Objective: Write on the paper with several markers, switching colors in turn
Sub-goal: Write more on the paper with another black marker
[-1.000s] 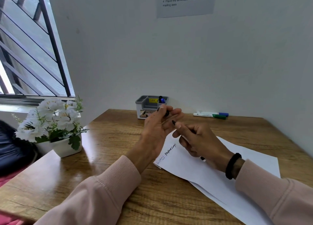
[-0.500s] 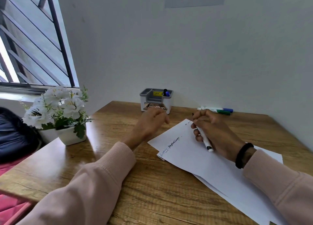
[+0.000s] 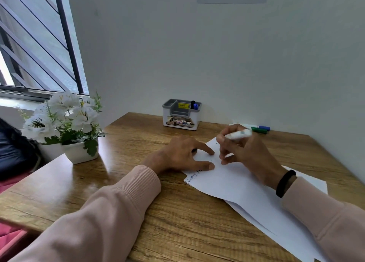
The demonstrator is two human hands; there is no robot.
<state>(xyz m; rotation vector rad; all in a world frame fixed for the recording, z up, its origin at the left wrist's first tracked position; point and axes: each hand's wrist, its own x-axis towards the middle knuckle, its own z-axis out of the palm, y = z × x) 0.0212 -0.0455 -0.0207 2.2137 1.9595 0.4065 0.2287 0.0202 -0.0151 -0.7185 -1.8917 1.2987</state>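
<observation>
The right hand (image 3: pixel 243 153) grips a white marker (image 3: pixel 238 134), fingers curled round its barrel, above the far corner of the paper (image 3: pixel 233 184); the left hand (image 3: pixel 181 157) rests with relaxed fingers spread on the sheet's left edge, thumb beside some handwriting (image 3: pixel 194 176); two more markers (image 3: pixel 260 129) lie on the bench (image 3: pixel 122 182) at 1 o'clock from the hands; a grey holder (image 3: pixel 180 114) stands at 11 o'clock.

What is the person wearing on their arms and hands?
Both arms wear loose pale pink sleeves with ribbed cuffs. The right wrist has a plain black band. The left hand and right hand are bare: no gloves, no rings visible.
</observation>
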